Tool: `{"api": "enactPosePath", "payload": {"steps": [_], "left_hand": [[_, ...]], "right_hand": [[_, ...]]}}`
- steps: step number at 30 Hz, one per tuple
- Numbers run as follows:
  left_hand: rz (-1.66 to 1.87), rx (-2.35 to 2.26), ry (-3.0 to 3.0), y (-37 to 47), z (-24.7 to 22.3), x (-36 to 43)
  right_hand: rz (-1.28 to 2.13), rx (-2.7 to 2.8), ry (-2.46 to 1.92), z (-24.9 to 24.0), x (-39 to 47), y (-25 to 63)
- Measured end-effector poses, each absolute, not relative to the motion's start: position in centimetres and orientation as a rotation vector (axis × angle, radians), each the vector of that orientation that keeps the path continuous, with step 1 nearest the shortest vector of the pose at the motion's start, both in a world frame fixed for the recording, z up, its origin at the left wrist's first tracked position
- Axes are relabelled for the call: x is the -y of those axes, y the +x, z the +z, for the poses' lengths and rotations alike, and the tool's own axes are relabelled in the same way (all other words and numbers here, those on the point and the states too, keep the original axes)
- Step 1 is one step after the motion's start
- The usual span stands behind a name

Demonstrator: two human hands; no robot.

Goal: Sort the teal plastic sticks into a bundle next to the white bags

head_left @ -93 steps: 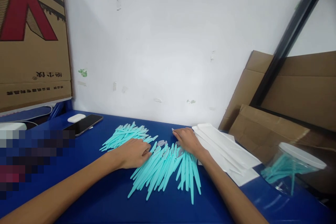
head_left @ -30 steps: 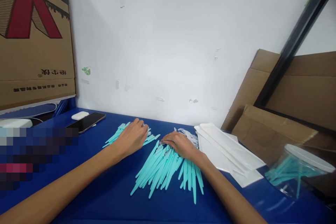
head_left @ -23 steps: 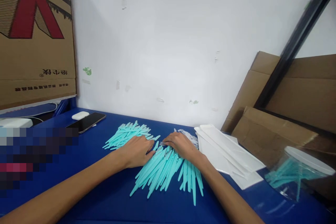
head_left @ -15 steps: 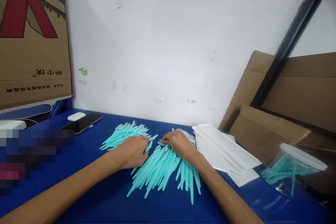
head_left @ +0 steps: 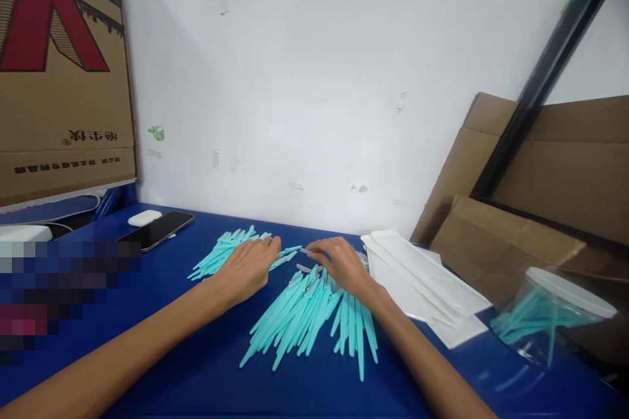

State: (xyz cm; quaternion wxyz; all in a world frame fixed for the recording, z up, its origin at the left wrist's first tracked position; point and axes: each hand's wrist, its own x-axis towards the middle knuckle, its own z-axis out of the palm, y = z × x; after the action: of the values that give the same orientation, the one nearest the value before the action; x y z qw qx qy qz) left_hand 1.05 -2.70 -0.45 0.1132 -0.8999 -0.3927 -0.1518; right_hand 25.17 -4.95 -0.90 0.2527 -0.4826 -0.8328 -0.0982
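Many slim turquoise sticks with pale, clear-looking ends lie in piles on the blue table. My left hand (head_left: 250,264) is beside the back left pile (head_left: 223,251), its fingers closed on a turquoise stick (head_left: 289,251) that points right. Across a small gap, my right hand (head_left: 340,260) pinches the pale end of that stick (head_left: 305,251) between thumb and fingers. Below both hands fans the larger front pile (head_left: 295,314), and a smaller group (head_left: 352,330) lies by my right wrist. Part of the pale ends is hidden behind my right hand.
White paper sheets (head_left: 422,281) lie right of the piles. A clear lidded tub (head_left: 533,321) holding turquoise sticks stands further right. A dark phone (head_left: 160,230) and white case (head_left: 144,217) are at the back left. Cardboard (head_left: 511,236) leans at the right; a box (head_left: 63,105) is upper left.
My left hand has moved up and back from the front pile, and a stick now spans between the hands. My right hand has lifted slightly off the pale ends.
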Motion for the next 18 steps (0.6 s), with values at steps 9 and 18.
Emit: {"api": "enactPosePath", "payload": {"steps": [9,18], "left_hand": [[-0.355,1.096,-2.57,0.9,-0.8,2.3],[-0.524,1.057,-2.628,0.9,-1.7,1.7]], "right_hand": [[-0.28,2.254,-1.299,-0.8,5.2,25.4],[-0.266,2.284,-1.314,-0.7,5.2,25.3]]}}
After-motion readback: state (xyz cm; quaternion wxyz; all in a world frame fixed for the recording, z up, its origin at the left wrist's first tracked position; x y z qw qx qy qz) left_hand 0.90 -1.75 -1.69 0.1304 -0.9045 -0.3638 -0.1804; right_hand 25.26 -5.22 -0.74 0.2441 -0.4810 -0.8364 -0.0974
